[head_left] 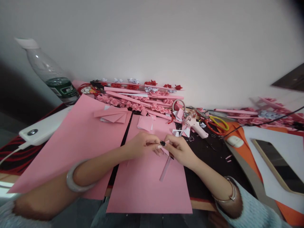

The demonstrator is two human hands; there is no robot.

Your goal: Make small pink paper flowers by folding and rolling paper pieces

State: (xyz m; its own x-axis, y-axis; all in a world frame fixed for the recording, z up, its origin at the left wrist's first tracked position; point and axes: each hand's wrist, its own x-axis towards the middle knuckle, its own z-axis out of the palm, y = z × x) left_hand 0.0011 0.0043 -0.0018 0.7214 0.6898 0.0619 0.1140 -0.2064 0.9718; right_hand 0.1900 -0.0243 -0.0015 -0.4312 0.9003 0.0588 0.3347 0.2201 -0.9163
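Over a large pink paper sheet, both hands meet with their fingertips together. My left hand has its fingers curled and pinched. My right hand is closed too, its thumb pressed toward the left fingertips. A small folded pink paper piece shows between and below the fingers, mostly hidden. A narrow pale strip sticks out beneath my right hand, slanting down over the sheet; I cannot tell its kind. Just beyond the hands are small pink paper squares in a stack.
Another pink sheet lies left, with folded paper pieces on it. A bottle and white power bank stand further left. Paper flowers line the wall. Right are a glue gun, scissors and a phone.
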